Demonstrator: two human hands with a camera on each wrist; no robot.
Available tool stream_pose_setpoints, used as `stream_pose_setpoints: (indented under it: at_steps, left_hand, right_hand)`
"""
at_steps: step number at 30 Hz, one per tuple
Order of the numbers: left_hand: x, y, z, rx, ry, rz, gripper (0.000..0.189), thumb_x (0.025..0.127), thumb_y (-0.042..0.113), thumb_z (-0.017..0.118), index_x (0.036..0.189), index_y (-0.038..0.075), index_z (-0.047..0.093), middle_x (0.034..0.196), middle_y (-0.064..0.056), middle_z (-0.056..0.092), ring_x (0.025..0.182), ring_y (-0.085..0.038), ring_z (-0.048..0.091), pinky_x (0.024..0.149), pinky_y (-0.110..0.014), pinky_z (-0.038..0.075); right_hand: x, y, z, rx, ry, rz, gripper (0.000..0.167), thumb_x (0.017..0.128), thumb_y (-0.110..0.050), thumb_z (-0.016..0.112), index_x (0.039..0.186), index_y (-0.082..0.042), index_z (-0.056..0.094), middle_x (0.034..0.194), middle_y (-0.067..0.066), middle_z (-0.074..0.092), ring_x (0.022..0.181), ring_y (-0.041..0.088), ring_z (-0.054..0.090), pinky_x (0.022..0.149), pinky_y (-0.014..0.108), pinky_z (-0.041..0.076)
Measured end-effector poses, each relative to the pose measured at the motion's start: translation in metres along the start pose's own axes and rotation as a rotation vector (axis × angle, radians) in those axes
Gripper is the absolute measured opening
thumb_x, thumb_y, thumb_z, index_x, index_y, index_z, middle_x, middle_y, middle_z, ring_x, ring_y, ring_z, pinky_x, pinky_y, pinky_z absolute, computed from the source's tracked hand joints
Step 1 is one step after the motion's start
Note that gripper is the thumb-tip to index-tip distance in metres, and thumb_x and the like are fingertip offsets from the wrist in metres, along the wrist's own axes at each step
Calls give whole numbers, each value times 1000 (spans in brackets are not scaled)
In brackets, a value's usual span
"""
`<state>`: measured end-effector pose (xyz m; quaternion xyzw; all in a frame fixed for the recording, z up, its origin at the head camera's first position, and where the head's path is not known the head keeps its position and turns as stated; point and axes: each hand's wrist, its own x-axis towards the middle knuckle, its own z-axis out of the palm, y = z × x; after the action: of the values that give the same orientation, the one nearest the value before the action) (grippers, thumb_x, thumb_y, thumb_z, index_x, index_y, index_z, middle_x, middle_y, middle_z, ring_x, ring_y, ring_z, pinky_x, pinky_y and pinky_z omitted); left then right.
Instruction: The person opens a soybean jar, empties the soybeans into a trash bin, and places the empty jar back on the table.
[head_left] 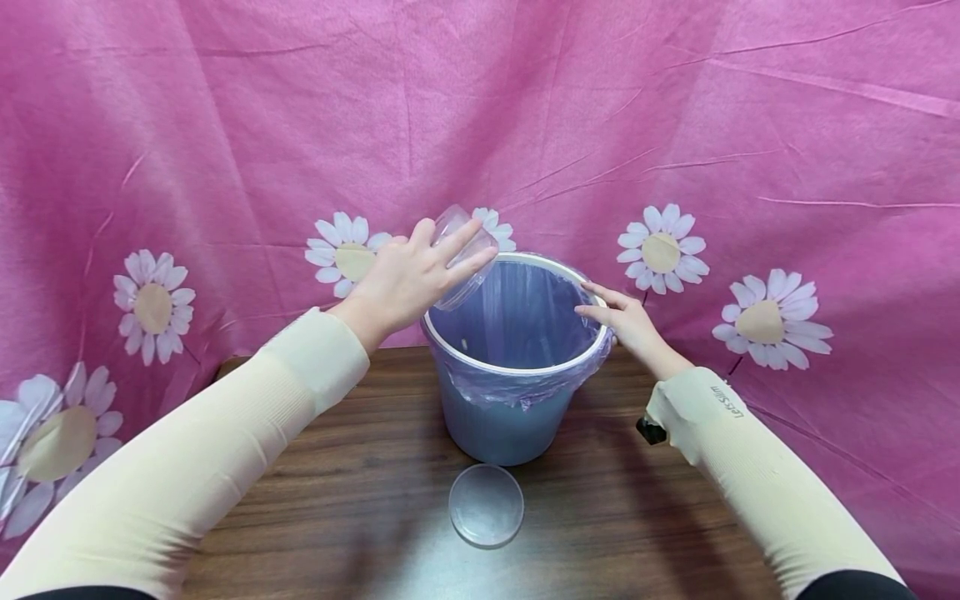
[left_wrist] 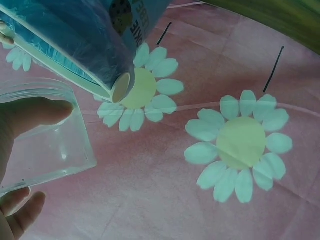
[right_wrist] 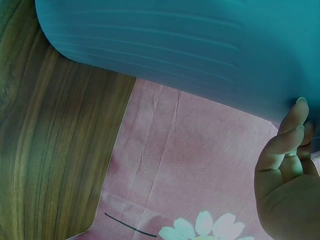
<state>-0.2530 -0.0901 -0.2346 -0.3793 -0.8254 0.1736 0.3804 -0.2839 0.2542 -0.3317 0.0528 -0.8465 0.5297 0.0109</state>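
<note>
My left hand (head_left: 408,271) grips a clear plastic container (left_wrist: 60,145), tipped on its side over the left rim of a blue-grey bin (head_left: 498,425). In the left wrist view, the container's walls look bare inside, with the thumb along one side and fingers at the other. A thin see-through bag (head_left: 517,387) lines the bin and folds out over its white rim. On the bin's right side, my right hand (head_left: 630,325) holds the rim; in the right wrist view its fingers (right_wrist: 287,142) bend against the outer wall. A small pale speck (head_left: 463,343) shows inside the bin.
A round clear lid (head_left: 487,506) lies on the brown wooden table (head_left: 360,492), just in front of the bin. Behind the table hangs a pink cloth (head_left: 480,108) printed with white daisies, close to the bin's far side.
</note>
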Motion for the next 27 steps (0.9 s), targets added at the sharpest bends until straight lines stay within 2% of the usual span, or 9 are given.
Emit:
stream_pose_setpoints:
  at_steps: [2,7,9,16,19,27]
  left_hand:
    - [-1,-1,1,13,33,21,77,86,-12,54,146,35,47,155,-5,43,94,-36,55,45,-34,45]
    - [-2,-1,6,79,114,156,73,90,-10,50,146,37,46,154,-1,44,101,-34,56,46,-31,45]
    - [-3,0,8,91,125,186,73,91,-10,49,146,37,45,154,-1,43,102,-34,56,46,-30,44]
    - [-6,0,9,142,140,209,77,90,-9,51,150,38,39,156,-1,40,100,-32,55,48,-30,44]
    - [-7,0,11,150,154,209,76,90,-7,52,150,37,38,156,-1,40,99,-31,55,49,-29,43]
    - [-11,1,13,48,153,93,72,89,-6,52,151,31,41,155,-6,43,87,-32,54,47,-30,40]
  right_hand:
    - [0,0,0,-1,0,-2,65,91,-29,70,150,-17,45,155,14,40,72,-5,60,65,15,53]
    - [0,0,0,1,2,6,65,91,-29,70,149,-18,45,155,12,40,73,-5,60,66,14,53]
    - [0,0,0,4,5,10,64,91,-28,70,149,-18,45,155,12,41,72,-5,60,66,14,53]
    - [2,1,-1,-15,10,18,64,91,-29,70,149,-19,45,157,9,39,78,-7,58,68,12,51]
    - [2,1,-1,-3,11,26,64,91,-28,70,150,-19,44,156,10,40,75,-5,59,66,13,52]
    - [0,0,1,30,10,28,65,91,-28,71,150,-17,44,146,19,48,65,-2,62,61,17,54]
